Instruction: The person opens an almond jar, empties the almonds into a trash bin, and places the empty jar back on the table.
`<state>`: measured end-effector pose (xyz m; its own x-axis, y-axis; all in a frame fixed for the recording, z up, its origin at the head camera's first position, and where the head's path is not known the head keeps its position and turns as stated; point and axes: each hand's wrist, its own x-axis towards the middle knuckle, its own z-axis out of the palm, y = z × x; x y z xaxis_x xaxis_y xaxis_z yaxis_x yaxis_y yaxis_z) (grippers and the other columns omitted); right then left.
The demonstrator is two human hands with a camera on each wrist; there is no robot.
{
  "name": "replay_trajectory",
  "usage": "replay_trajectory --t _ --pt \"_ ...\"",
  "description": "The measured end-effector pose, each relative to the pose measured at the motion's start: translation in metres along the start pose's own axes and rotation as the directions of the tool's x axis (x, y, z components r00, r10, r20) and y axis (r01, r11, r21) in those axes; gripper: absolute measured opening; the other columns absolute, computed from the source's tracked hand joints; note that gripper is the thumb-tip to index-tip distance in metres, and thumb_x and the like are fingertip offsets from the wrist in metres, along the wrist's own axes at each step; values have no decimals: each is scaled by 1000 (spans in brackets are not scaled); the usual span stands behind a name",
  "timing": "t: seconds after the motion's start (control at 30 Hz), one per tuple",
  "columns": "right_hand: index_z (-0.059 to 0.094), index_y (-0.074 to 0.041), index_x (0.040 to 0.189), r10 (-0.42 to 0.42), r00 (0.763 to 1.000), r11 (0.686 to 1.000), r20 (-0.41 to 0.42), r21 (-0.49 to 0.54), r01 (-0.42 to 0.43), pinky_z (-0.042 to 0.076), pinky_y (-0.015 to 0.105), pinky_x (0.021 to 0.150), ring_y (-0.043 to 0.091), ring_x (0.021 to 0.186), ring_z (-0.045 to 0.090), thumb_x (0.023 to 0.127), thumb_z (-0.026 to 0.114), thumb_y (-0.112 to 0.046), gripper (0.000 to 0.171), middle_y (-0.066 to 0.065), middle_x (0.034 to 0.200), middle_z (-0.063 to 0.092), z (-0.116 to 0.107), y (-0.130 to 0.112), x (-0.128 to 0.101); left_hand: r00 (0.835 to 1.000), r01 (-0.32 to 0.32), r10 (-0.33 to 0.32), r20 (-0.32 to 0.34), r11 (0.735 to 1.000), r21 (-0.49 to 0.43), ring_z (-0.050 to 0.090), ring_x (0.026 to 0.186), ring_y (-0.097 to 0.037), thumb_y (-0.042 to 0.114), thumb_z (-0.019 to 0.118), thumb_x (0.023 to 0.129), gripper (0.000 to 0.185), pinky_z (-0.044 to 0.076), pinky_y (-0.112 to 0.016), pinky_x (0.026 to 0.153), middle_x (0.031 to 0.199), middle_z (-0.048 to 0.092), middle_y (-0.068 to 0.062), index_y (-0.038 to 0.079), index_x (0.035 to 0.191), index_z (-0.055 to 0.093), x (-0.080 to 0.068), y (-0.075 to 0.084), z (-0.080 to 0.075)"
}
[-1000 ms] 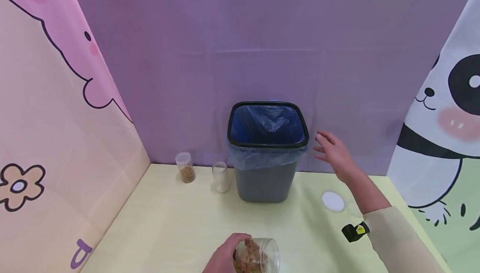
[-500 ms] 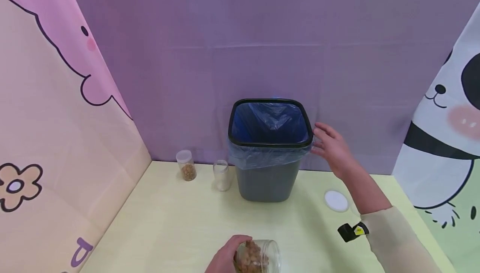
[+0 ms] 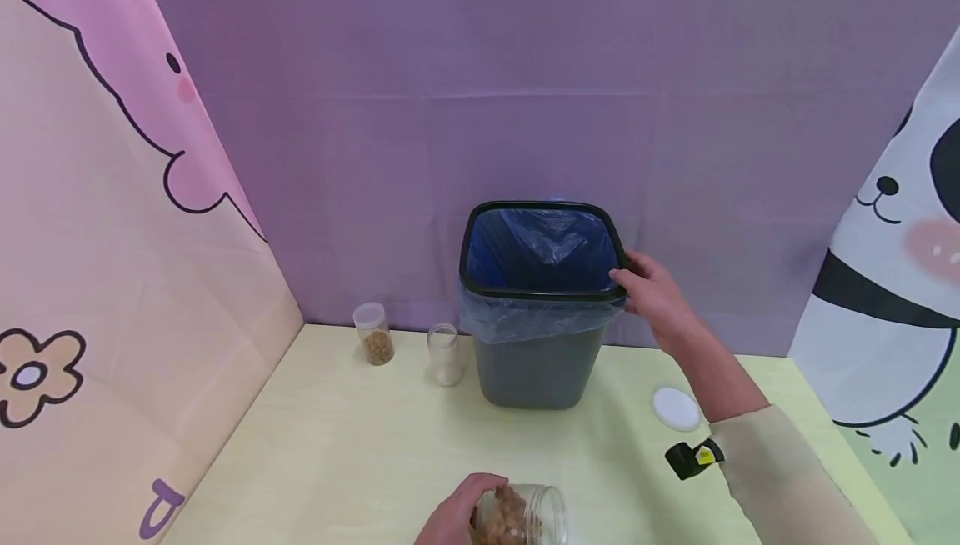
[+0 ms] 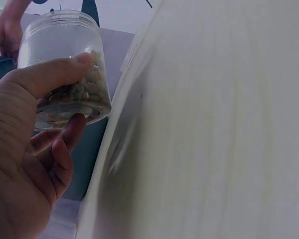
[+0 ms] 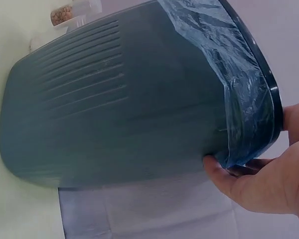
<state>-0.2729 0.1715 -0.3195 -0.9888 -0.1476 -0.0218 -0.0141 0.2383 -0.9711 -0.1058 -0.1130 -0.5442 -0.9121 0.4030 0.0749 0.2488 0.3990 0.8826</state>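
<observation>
My right hand (image 3: pixel 652 299) grips the right side of the black rim (image 3: pixel 536 293) of a grey trash bin (image 3: pixel 532 370). Its thumb lies over the rim, and in the right wrist view fingers (image 5: pixel 220 174) press against the outer wall. A blue plastic bag (image 3: pixel 510 324) lines the bin and folds down outside. At the front of the table, my left hand (image 3: pixel 453 516) holds a clear plastic jar (image 3: pixel 553 512) tilted on its side with its mouth to the right. Brown lumpy pieces (image 4: pixel 87 87) fill part of the jar, seen behind my thumb in the left wrist view.
Left of the bin stand a clear empty jar (image 3: pixel 446 357) and a lidded small jar (image 3: pixel 372 332) with brown bits in it. A white round lid (image 3: pixel 677 408) lies right of the bin on the pale table (image 3: pixel 352 445). A purple cloth (image 3: pixel 360 145) hangs behind.
My right hand has moved left from beside the bin and taken hold of its rim. The left hand still holds the tilted jar in about the same place.
</observation>
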Motion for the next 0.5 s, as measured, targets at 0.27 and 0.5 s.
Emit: replay_trajectory --t 0.27,0.5 --pt "12 -11 156 -11 1000 994 -27 -112 8 21 56 111 35 144 15 101 29 -20 58 15 159 16 6 -1 2 993 -118 118 -7 993 31 52 117 -11 36 78 82 67 49 -33 85 133 51 2 10 137 49 0 0 -8" --pt "11 -10 156 -40 999 988 -19 -150 37 15 59 111 35 145 9 101 27 -19 58 15 160 13 9 4 0 997 -73 73 2 995 -72 52 112 -11 29 85 75 74 50 -32 79 136 48 -1 23 139 48 -2 14 -27"
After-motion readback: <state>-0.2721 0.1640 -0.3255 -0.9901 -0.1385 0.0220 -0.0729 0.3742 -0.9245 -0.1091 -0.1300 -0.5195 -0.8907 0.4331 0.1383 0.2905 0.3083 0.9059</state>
